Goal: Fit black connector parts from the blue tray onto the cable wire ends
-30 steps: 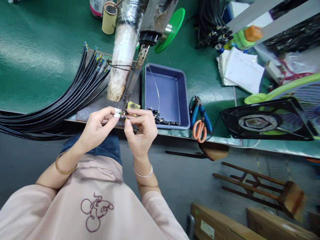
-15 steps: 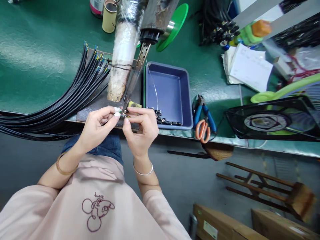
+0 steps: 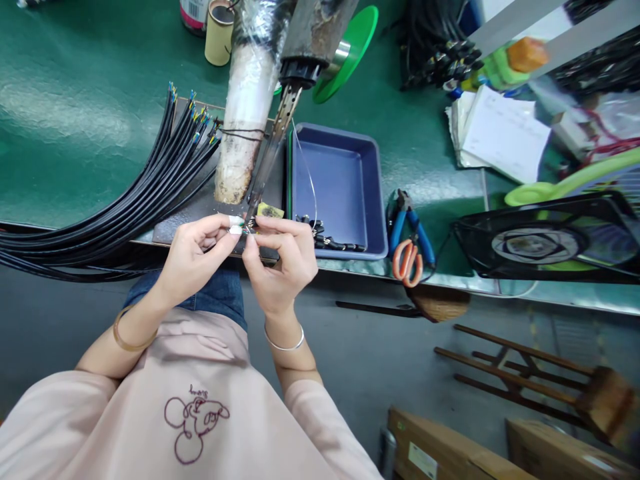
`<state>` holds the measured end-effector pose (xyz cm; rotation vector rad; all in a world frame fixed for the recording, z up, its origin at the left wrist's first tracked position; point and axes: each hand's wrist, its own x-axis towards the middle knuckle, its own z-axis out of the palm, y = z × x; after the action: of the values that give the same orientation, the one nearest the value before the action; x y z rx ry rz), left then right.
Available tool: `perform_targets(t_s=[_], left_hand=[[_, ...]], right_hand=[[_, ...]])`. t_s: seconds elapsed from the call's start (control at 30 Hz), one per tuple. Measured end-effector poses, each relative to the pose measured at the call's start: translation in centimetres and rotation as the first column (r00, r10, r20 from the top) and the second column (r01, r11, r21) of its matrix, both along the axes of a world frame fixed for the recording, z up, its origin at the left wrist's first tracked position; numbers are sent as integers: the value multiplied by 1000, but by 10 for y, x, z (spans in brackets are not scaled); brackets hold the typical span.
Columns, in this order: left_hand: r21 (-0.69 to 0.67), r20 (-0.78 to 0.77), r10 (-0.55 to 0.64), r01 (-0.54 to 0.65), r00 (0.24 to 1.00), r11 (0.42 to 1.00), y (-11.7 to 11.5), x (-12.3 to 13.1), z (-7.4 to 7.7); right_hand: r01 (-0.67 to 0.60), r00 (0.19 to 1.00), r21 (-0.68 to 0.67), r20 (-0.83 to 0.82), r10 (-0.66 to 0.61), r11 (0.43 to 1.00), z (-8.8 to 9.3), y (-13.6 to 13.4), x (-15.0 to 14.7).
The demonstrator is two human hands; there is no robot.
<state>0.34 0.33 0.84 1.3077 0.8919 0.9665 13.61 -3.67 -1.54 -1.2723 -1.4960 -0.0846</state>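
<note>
Pinching small wired part (image 3: 247,229) at tip of soldering iron (image 3: 273,150), near worktop (image 3: 75,120) edge. Left hand (image 3: 199,252) fingers closed on it; right hand (image 3: 283,263) fingers nearly together, can't tell hold. Unsteady pinch could misalign it or burn fingertips, if iron's hot.

soldering iron (image 3: 273,148) blocking ahead, room over tray (image 3: 337,180)

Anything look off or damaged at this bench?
The white wrapped tube has a rough, brown-stained end, as if scorched. The yellow pad by the right hand is smudged black. Possibly just normal wear.
</note>
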Motion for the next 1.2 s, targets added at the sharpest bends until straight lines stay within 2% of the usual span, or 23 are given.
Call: perform_targets(t_s=[0.4, 0.87, 1.07, 1.2], left_hand=[[-47, -2, -2, 2, 1000, 999, -1, -2, -3], [1, -32, -30, 30, 999, 1000, -3, -2, -5], [32, -58, -49, 51, 997, 998, -3, -4, -4], [38, -74, -77, 80, 994, 996, -2, -4, -2]], right_hand=[[-15, 1000, 40, 28, 14, 999, -4, -1, -1], [1, 999, 30, 51, -3, 1000, -5, -3, 0], [20, 993, 52, 117, -26, 998, -3, -6, 5], [-6, 1000, 15, -5, 6, 1000, 0, -6, 4]])
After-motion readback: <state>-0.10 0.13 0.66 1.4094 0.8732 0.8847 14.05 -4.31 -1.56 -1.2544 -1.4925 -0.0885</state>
